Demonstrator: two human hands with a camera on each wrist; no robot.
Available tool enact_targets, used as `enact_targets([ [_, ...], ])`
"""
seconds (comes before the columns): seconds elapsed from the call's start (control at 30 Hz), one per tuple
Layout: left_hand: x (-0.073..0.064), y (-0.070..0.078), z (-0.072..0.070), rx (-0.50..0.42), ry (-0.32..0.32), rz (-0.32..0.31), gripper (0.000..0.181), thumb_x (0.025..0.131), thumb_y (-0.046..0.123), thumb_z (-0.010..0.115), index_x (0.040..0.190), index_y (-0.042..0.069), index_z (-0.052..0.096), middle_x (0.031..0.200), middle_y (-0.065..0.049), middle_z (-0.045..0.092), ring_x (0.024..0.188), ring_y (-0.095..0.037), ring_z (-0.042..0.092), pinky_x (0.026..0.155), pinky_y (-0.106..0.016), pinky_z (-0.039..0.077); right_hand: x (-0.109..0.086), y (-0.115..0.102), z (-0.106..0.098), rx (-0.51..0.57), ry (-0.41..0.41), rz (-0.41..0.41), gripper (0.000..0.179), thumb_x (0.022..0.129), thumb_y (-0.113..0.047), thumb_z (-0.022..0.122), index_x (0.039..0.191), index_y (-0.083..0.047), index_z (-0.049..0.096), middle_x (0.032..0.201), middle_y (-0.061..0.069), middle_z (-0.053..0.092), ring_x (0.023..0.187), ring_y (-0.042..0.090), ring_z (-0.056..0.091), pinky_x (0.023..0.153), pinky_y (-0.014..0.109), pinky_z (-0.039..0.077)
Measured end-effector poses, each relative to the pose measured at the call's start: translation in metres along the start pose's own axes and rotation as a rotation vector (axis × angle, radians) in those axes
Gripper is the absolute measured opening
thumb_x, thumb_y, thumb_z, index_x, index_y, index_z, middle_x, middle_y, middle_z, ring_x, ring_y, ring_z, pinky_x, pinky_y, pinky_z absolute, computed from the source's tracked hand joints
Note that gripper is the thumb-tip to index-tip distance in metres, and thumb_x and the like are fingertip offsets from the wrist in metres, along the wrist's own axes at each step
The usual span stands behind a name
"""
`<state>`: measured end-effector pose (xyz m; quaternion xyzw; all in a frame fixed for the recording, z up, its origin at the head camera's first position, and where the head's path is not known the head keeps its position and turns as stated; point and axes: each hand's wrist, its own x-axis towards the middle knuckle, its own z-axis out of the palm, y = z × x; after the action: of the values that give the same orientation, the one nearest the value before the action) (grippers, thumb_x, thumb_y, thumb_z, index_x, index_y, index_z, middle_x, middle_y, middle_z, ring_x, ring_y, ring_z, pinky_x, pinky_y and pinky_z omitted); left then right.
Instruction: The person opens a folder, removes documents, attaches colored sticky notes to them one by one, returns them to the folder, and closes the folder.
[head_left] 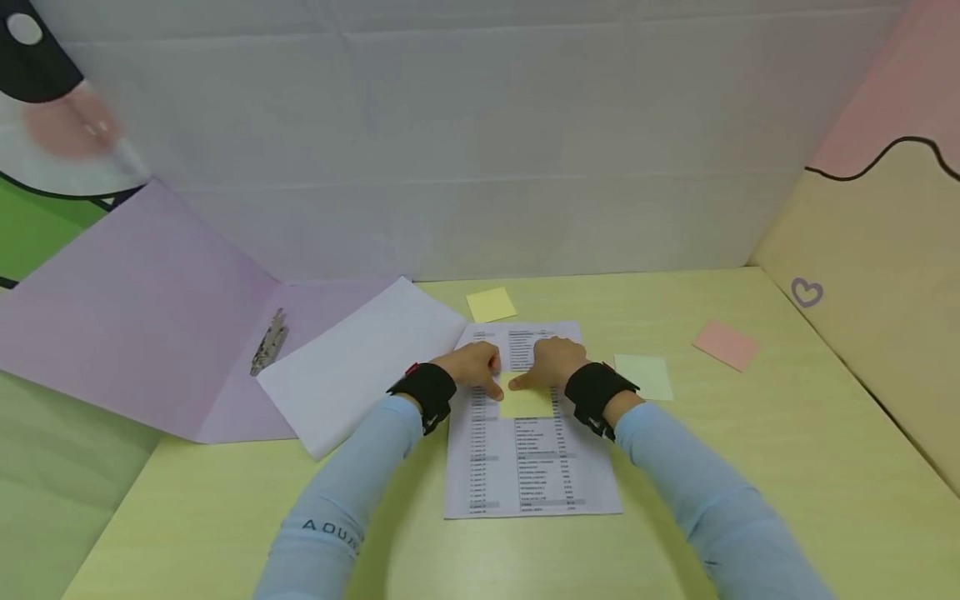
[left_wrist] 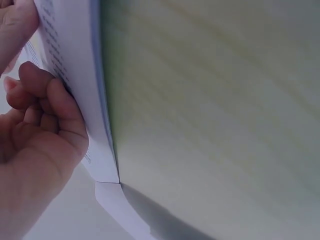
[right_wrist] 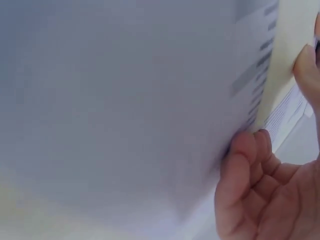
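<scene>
A printed sheet [head_left: 534, 475] with columns of text lies on the table, and a yellow sticky note [head_left: 528, 404] sits on its upper half. My left hand [head_left: 472, 365] rests at the note's left side, thumb extended to its upper left edge and the other fingers curled. From the right, my right hand [head_left: 555, 364] lays its thumb on the top of the note. Curled fingers [left_wrist: 60, 107] rest against the printed page in the left wrist view. In the right wrist view, the right thumb [right_wrist: 306, 70] touches the pale yellow note [right_wrist: 285, 55].
An open purple folder [head_left: 142, 308] with a metal clip [head_left: 272, 343] stands at the left. A blank white sheet [head_left: 367, 358] overlaps it. Another yellow note [head_left: 491, 305] lies behind the printed sheet, with a pale green note [head_left: 645, 377] and pink note [head_left: 726, 346] to the right.
</scene>
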<state>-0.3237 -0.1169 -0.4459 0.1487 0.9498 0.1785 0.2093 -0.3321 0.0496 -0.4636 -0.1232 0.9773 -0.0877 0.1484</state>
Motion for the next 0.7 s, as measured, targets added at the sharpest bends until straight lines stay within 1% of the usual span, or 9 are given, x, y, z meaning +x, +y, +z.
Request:
enact_targets([
  [0.13, 0.001, -0.001, 0.002, -0.01, -0.005, 0.019, 0.038, 0.068, 0.021, 0.081, 0.08, 0.009, 0.047, 0.08, -0.001, 0.043, 0.077, -0.016, 0.044, 0.066, -0.024, 0.033, 0.003, -0.012, 0.002, 0.001, 0.009, -0.018, 0.057, 0.069, -0.068, 0.062, 0.072, -0.012, 0.055, 0.064, 0.0, 0.041, 0.057, 0.016, 0.044, 0.049, 0.028, 0.031],
  [0.23, 0.002, -0.001, 0.002, -0.018, -0.015, 0.023, 0.036, 0.068, 0.021, 0.081, 0.079, 0.009, 0.049, 0.08, -0.002, 0.046, 0.078, -0.017, 0.045, 0.066, -0.024, 0.034, 0.004, -0.017, 0.003, 0.013, 0.022, -0.026, 0.054, 0.071, -0.066, 0.062, 0.066, -0.013, 0.052, 0.06, -0.001, 0.038, 0.055, 0.016, 0.043, 0.049, 0.028, 0.031],
  [0.33, 0.002, 0.0, 0.002, -0.029, -0.023, 0.022, 0.035, 0.069, 0.02, 0.081, 0.079, 0.008, 0.049, 0.08, -0.002, 0.047, 0.077, -0.017, 0.046, 0.066, -0.024, 0.034, 0.006, -0.017, 0.005, 0.035, 0.031, -0.026, 0.054, 0.071, -0.065, 0.062, 0.069, -0.012, 0.054, 0.061, 0.0, 0.038, 0.055, 0.017, 0.043, 0.048, 0.028, 0.03],
  [0.47, 0.003, 0.002, 0.001, -0.023, -0.033, 0.031, 0.034, 0.069, 0.02, 0.08, 0.079, 0.008, 0.05, 0.079, -0.002, 0.047, 0.076, -0.017, 0.046, 0.066, -0.024, 0.034, 0.009, -0.011, 0.009, 0.077, 0.009, -0.021, 0.059, 0.07, -0.066, 0.062, 0.086, -0.009, 0.061, 0.064, 0.001, 0.041, 0.057, 0.017, 0.043, 0.048, 0.028, 0.029],
  [0.53, 0.004, 0.002, 0.002, -0.004, -0.039, 0.05, 0.032, 0.07, 0.021, 0.08, 0.08, 0.009, 0.052, 0.078, -0.001, 0.047, 0.075, -0.015, 0.046, 0.065, -0.023, 0.034, 0.01, -0.007, 0.01, 0.091, -0.014, -0.031, 0.061, 0.07, -0.066, 0.062, 0.09, -0.008, 0.061, 0.065, 0.001, 0.041, 0.057, 0.017, 0.043, 0.049, 0.027, 0.029],
  [0.6, 0.005, 0.002, 0.002, 0.01, -0.05, 0.074, 0.03, 0.071, 0.021, 0.079, 0.081, 0.009, 0.054, 0.075, 0.0, 0.048, 0.071, -0.014, 0.045, 0.063, -0.022, 0.034, 0.01, -0.003, 0.009, 0.112, -0.034, -0.055, 0.058, 0.072, -0.064, 0.063, 0.089, -0.008, 0.061, 0.065, 0.001, 0.042, 0.057, 0.016, 0.043, 0.049, 0.026, 0.028],
  [0.63, 0.005, 0.002, 0.002, 0.017, -0.054, 0.086, 0.029, 0.071, 0.02, 0.079, 0.082, 0.009, 0.055, 0.073, 0.0, 0.047, 0.069, -0.013, 0.045, 0.062, -0.021, 0.034, 0.009, -0.001, 0.007, 0.13, -0.036, -0.067, 0.055, 0.073, -0.061, 0.064, 0.085, -0.008, 0.061, 0.065, 0.001, 0.041, 0.056, 0.016, 0.042, 0.049, 0.026, 0.028],
  [0.7, 0.005, 0.001, 0.004, 0.018, -0.055, 0.11, 0.026, 0.073, 0.019, 0.078, 0.085, 0.01, 0.056, 0.069, 0.001, 0.047, 0.065, -0.012, 0.044, 0.06, -0.021, 0.034, 0.005, 0.004, 0.005, 0.166, -0.004, -0.088, 0.046, 0.075, -0.053, 0.066, 0.079, -0.008, 0.058, 0.066, 0.0, 0.043, 0.056, 0.015, 0.043, 0.049, 0.026, 0.029],
])
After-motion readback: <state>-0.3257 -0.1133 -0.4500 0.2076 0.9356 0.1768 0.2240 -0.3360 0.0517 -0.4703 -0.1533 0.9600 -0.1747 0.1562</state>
